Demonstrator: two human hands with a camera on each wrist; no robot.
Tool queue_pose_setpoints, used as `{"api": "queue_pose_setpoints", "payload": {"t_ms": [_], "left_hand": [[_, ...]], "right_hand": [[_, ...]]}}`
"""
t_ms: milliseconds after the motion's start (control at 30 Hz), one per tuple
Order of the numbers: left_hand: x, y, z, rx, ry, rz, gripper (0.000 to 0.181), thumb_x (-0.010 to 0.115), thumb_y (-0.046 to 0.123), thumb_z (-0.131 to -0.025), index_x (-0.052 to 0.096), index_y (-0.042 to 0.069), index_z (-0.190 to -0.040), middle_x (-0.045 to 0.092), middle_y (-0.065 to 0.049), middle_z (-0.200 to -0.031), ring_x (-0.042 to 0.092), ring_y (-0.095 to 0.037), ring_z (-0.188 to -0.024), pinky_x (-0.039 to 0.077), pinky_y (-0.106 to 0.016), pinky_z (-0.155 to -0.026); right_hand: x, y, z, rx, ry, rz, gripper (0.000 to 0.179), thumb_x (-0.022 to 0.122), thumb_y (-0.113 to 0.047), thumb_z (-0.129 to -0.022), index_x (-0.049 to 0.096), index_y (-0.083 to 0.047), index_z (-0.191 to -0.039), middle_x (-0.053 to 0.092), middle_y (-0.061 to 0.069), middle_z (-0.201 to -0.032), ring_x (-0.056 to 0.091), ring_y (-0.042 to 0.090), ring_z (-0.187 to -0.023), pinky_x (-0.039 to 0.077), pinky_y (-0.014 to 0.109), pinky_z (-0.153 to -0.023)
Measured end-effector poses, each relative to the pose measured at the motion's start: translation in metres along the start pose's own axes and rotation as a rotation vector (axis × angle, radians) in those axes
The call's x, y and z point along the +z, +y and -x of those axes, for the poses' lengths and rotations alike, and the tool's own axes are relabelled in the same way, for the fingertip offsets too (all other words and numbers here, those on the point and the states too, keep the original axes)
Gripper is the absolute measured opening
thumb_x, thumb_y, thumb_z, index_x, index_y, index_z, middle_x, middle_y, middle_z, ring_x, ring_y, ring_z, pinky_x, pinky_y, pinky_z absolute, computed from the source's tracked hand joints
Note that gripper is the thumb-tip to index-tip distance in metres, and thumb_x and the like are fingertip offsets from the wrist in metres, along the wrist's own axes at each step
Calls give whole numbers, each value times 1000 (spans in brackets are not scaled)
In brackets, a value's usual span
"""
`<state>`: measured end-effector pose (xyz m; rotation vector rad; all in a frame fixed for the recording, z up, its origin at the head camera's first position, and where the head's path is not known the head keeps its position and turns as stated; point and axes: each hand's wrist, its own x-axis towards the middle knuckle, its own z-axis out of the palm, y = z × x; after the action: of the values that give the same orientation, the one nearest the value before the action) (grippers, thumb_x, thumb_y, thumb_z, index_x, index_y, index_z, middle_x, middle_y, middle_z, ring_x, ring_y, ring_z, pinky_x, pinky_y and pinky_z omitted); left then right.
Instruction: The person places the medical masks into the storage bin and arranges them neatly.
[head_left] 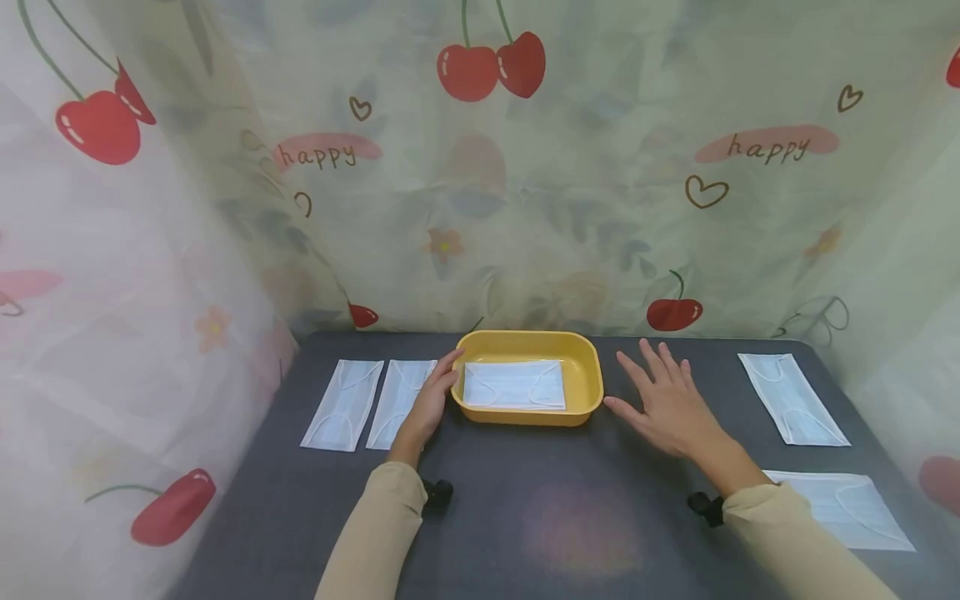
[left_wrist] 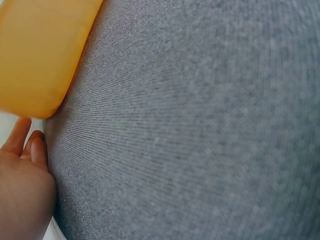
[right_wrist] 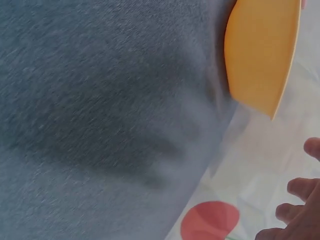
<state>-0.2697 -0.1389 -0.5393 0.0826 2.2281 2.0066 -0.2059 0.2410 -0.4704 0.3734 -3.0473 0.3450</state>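
A yellow plastic basin [head_left: 525, 418] stands at the far middle of the grey table, with a white face mask [head_left: 514, 386] lying flat inside it. My left hand [head_left: 429, 408] is at the basin's left end, its straight fingers right at the rim; the left wrist view shows those fingertips [left_wrist: 21, 131] close to the yellow wall. To the right of the basin my right hand [head_left: 667, 408] hovers with fingers spread, apart from the basin and holding nothing. In the right wrist view its fingers [right_wrist: 300, 189] show at the lower right corner, below the basin [right_wrist: 260, 55].
Left of the basin lie two masks [head_left: 343, 406], the nearer one [head_left: 393, 400] partly behind my left hand. Another mask [head_left: 795, 400] lies at the far right, and one more [head_left: 862, 508] is partly under my right sleeve. A cherry-print curtain [head_left: 570, 183] hangs around the table.
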Motion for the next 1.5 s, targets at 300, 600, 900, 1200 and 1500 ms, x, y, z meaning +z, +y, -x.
{"api": "queue_pose_setpoints", "payload": {"t_ms": [300, 600, 900, 1200, 1500], "left_hand": [[-4, 3, -1, 2, 2, 15, 49, 37, 20, -108, 40, 20, -157, 27, -9, -169, 19, -30, -159, 11, -54, -130], [-5, 1, 0, -5, 9, 8, 49, 36, 21, -107, 41, 22, -156, 29, -7, -169, 20, -28, -159, 13, -54, -130], [-3, 3, -3, 9, -1, 28, 49, 36, 19, -108, 40, 19, -157, 28, -9, -169, 20, -29, -158, 12, -54, -130], [-3, -1, -4, 4, 17, 3, 48, 38, 22, -107, 44, 24, -155, 31, -6, -168, 23, -28, -158, 14, -54, -129], [-1, -3, -1, -13, 15, -9, 47, 37, 23, -107, 45, 27, -154, 32, -4, -167, 24, -27, -158, 15, -53, -130]], "right_hand": [[-2, 21, 4, 40, 2, -3, 89, 49, -71, -94, 31, -15, -160, 14, 27, -169, 9, 53, -155, 11, 77, -118], [-2, 42, 11, 77, 6, -6, 92, 52, -71, -94, 33, -9, -159, 14, 31, -167, 10, 56, -153, 11, 79, -116], [-9, 59, 20, 104, 18, -35, 92, 55, -67, -94, 33, -4, -157, 15, 35, -165, 11, 59, -151, 13, 80, -114], [-13, 83, 36, 98, 8, -68, 93, 59, -63, -94, 30, -1, -157, 11, 39, -163, 8, 61, -150, 12, 82, -112], [-9, 108, 61, 100, 39, -88, 90, 65, -56, -94, 31, 2, -155, 17, 42, -159, 17, 67, -143, 17, 84, -106]]}}
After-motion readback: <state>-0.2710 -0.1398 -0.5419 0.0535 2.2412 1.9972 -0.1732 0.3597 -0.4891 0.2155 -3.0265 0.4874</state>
